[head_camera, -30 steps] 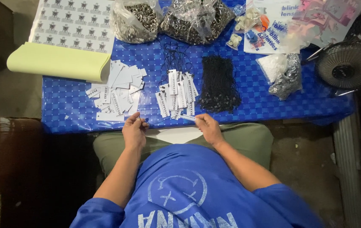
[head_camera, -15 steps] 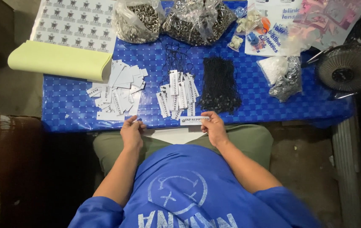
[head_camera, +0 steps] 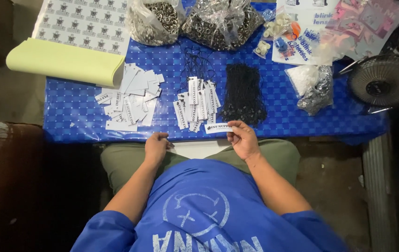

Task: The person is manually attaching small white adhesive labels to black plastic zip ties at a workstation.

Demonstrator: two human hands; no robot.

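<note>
Scanning left to right: pale yellow paper roll (head_camera: 61,62) far left on the blue table (head_camera: 73,105), with a printed label sheet (head_camera: 85,21) behind it. Next a loose pile of blank white tags (head_camera: 131,95), then my left hand (head_camera: 156,147) at the near table edge, fingers curled loosely, gripping nothing I can see. Centre: a stack of printed tags with strings (head_camera: 195,102), two clear bags of metal eyelets (head_camera: 188,21) at the far edge, and a bundle of black cords (head_camera: 243,93). My right hand (head_camera: 244,139) pinches one printed white tag (head_camera: 218,127) between thumb and fingertips, just off the near edge of the table, right below the strung stack. Far right: a small bag of bits (head_camera: 314,86) and a small fan (head_camera: 386,81). I'd judge the tag light, thin card, stiff enough but easily creased; best held by its short end, clear of any hole. Versus half a second back: the tag sits slightly further right and nearer me, left hand barely moved.
</note>
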